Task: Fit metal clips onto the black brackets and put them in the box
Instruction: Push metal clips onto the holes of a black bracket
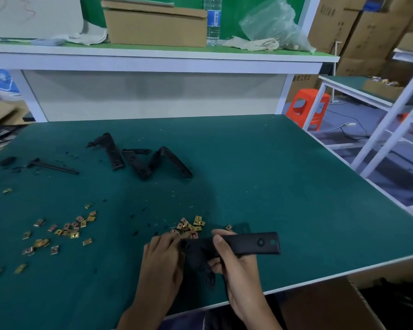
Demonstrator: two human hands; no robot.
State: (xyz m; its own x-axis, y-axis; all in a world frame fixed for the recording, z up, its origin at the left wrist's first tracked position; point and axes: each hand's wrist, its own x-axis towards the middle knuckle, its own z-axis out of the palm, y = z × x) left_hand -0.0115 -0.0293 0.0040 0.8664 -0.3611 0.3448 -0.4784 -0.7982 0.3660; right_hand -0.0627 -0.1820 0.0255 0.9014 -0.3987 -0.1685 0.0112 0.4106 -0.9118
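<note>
A black L-shaped bracket (250, 244) is held just above the green table near its front edge. My right hand (234, 265) grips it around the middle, the long arm pointing right. My left hand (163, 254) is closed at the bracket's left end, fingertips pinched there; whether a clip sits between them is hidden. A small pile of brass-coloured metal clips (191, 226) lies just behind my hands. More clips (67, 231) are scattered to the left. Several black brackets (138, 160) lie in a heap further back.
An open cardboard box (358, 303) holding black parts stands below the table's front right corner. A thin black rod part (55, 166) lies at the left. A shelf above carries a cardboard box (155, 25), a water bottle (212, 20) and plastic bags.
</note>
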